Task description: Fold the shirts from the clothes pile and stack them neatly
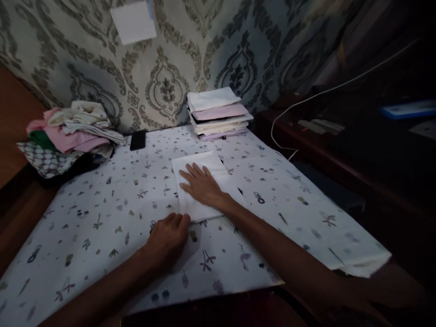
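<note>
The right hand (203, 186) is open, fingers spread, palm down on a white, flat-folded rectangle of cloth (190, 206); the left hand (170, 234) is curled at that cloth's near left corner — its fingertips are hidden, so I cannot tell whether it pinches the fabric. The piece looks mostly folded, its edges fairly square. It lies directly beneath the right palm and just beyond the left knuckles, on a white tablecloth printed with small plant motifs (112, 218). Farther out, by the wall, stands a neat stack of folded white, cream, pink and lilac fabrics (218, 111): those appear done. A loose, rumpled heap of mixed-colour clothes (71, 134) at the far left — beside a black rectangular phone (138, 140) — appears unfolded.
</note>
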